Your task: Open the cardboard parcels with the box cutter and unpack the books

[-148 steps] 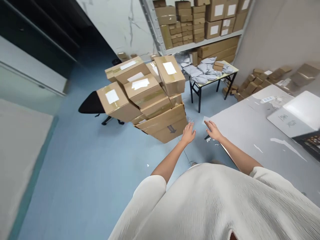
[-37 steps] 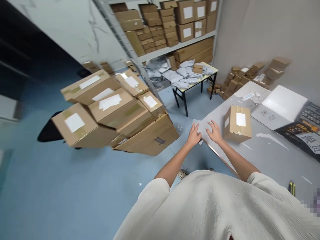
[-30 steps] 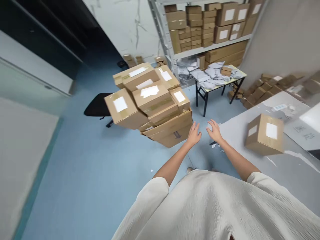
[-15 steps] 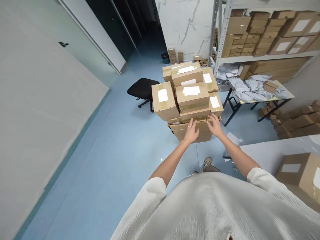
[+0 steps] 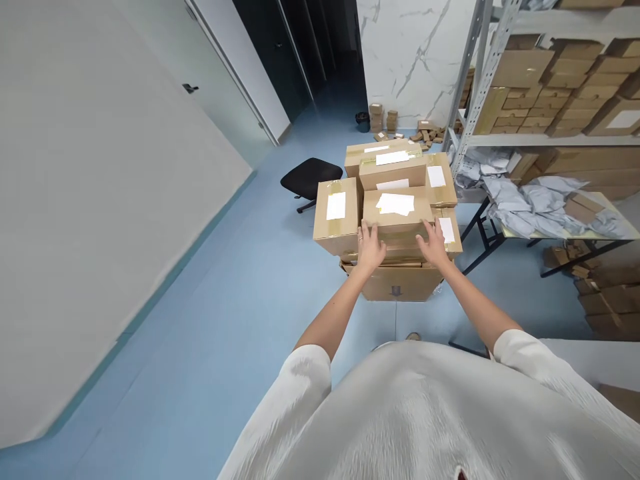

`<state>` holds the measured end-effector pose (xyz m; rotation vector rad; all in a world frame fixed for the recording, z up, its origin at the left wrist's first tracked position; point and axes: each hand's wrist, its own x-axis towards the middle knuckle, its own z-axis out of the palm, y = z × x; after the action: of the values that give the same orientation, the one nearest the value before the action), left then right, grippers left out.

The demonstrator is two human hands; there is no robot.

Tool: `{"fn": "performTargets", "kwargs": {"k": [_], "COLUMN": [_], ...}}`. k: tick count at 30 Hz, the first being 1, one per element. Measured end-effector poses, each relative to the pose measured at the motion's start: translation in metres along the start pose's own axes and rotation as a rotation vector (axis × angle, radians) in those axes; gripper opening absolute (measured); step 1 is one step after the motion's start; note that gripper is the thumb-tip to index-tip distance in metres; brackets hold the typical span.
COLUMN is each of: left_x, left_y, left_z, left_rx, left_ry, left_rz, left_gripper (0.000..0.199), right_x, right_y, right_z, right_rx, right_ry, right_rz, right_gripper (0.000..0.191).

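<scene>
Head view. The labelled carton [image 5: 395,220] lay at 12 o'clock from the 2 hands, centred between them in the upper layer of the stack. Its long axis ran from 9 to 3 o'clock, across the forearms; a long side faced 6 o'clock and the white label [image 5: 395,204] faced up. The left hand [image 5: 371,249] was at its 7 o'clock corner and the right hand [image 5: 432,247] at its 5 o'clock corner, neither clearly nearer. Both were open and apart, fingers spread at the near edge; firm contact could not be told. The taller carton [image 5: 336,230] adjoined at 9 o'clock. A larger box [image 5: 400,288] stood beneath. The black chair [image 5: 311,177] stood at 10 o'clock, the grey parcels [image 5: 530,203] at 3 o'clock.
</scene>
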<state>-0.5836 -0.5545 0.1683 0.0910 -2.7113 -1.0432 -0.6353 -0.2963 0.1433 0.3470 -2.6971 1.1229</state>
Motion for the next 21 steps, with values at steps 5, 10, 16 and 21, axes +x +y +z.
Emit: {"fn": "performTargets", "kwargs": {"k": [5,10,16,21], "left_x": [0.01,0.004,-0.015,-0.032], "left_y": [0.002,0.009,0.012,0.016], "left_z": [0.009,0.015,0.009,-0.003], "left_rx": [-0.025,-0.059,-0.111,-0.122], "left_ry": [-0.003,0.038,0.017,-0.028], "left_rz": [-0.04,-0.035,0.035,0.143], "left_gripper": [0.074,0.075,0.08,0.081], "right_x": [0.006,0.001,-0.017,-0.045], "right_y": [-0.001,-0.006,-0.017,-0.032], "right_z": [-0.002,-0.005,-0.011,-0.022], "right_rx": [0.065,0.036,0.015,0.011], "right_ry": [-0.007,0.027,0.077,0.158], "right_rz": [-0.046,-0.024,-0.012,0.024], "right_gripper": [0.071,0.073,0.075,0.077]}}
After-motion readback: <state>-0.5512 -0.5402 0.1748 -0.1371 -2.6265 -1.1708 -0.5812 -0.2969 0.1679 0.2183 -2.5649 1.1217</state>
